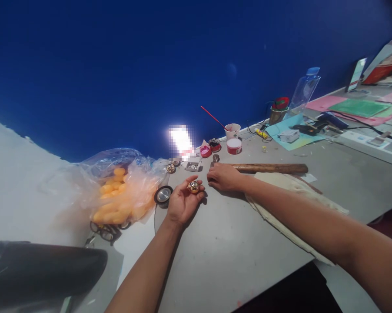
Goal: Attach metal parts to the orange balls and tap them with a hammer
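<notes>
A shiny gold-coloured ball with a patterned surface [194, 187] rests in the fingers of my left hand [183, 202], which is turned palm up over the grey table. My right hand [227, 177] is palm down at the table top, its fingers curled and pressed together; whatever they may hold is hidden. Just behind it lies a hammer [270, 168] with a wooden handle, its dark head beyond my knuckles. A small clear tray [192, 166] with shiny bits sits behind both hands. Beside my left wrist is a round black-rimmed metal disc [164, 194].
A clear plastic bag of orange balls [117, 191] stands at the left. Along the blue wall are a red-and-white tub [234, 146], a paper cup [232, 130] with a red stick, and a bottle [305, 91]. A cream cloth [280, 184] lies beneath my right forearm.
</notes>
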{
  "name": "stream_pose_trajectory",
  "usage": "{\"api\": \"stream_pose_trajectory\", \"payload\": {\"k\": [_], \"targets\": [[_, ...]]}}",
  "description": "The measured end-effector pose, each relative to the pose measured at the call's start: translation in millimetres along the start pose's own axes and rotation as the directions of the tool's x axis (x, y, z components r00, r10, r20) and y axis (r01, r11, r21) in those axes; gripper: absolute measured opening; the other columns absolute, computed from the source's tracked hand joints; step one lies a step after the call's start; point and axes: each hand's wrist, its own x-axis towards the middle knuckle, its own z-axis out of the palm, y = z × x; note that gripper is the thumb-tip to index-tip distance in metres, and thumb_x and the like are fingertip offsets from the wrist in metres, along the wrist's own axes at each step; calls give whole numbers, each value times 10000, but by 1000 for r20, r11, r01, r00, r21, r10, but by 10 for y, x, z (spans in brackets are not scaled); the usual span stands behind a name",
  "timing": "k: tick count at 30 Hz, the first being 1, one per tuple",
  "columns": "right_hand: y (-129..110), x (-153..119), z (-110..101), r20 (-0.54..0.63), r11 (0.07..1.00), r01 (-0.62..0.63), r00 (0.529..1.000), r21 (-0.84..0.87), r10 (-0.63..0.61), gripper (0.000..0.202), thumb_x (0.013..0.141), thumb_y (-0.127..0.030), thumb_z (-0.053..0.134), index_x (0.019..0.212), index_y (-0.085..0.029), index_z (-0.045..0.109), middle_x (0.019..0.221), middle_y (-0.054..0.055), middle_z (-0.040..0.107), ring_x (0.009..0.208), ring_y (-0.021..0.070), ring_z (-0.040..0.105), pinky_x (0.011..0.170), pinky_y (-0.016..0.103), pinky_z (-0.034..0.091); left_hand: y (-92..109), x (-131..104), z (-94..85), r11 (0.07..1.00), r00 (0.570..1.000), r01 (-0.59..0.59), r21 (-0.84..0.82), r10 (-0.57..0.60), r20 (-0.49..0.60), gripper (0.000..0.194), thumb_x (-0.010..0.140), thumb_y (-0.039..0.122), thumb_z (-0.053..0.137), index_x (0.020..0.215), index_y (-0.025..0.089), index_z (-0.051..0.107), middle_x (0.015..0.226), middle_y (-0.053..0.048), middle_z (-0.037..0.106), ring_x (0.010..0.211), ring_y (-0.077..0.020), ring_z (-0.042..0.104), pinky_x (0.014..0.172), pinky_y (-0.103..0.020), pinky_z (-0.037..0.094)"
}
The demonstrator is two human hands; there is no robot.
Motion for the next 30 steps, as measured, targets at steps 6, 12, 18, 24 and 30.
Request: {"api": "stream_pose_trajectory", "payload": {"k": [6, 12, 18, 24, 30], "targets": [[3, -1, 4, -7, 1000, 2, 1000, -4, -2, 242, 1040, -296, 595, 1046, -171, 802, 1059, 115, 778, 1032, 266, 623, 807, 352, 380, 5, 13, -52, 999, 1000, -2, 49, 2, 4, 359, 797, 105, 651, 1150, 144, 699, 1069, -145, 786, 965, -268, 789, 814, -381, 655], [5, 1, -6, -2, 1000, 0, 1000, 3, 0, 223, 1027, -282, 605, 1044, -177, 801, 1058, 115, 778, 1033, 262, 621, 816, 349, 387, -12, -11, -65, 995, 997, 1, 104, -9, 72, 250, 909, 228, 735, 1147, 165, 694, 1009, -107, 781, 767, -186, 746, 650, -279, 615], [2, 2, -8, 8, 1000, -6, 1000, 12, 6, 209, 1026, -267, 613, 1058, -180, 800, 1064, 107, 778, 1034, 257, 625, 796, 341, 378, -15, -21, -53, 997, 996, -27, 78, 21, 82, 373, 815, 167, 858, 1163, 178, 726, 1023, -96, 786, 718, -130, 690, 603, -208, 549], [-4, 4, -2, 1, 1000, -9, 1000, 8, 9, 202, 1029, -265, 620, 1046, -175, 800, 1067, 115, 779, 1045, 257, 628, 813, 333, 387, -20, -16, -29, 997, 998, -39, 67, 35, 56, 412, 758, 155, 895, 1142, 159, 744, 1034, -111, 793, 715, -137, 692, 584, -209, 533], [24, 19, -57, -36, 991, -87, 995, 97, 91, 202, 1017, -298, 647, 1063, -198, 817, 1053, 98, 797, 998, 238, 675, 787, 309, 400, -23, -19, -42, 993, 1000, 3, 121, -5, 18, 419, 744, 169, 885, 1126, 146, 717, 960, -102, 787, 629, -113, 641, 539, -197, 486]]}}
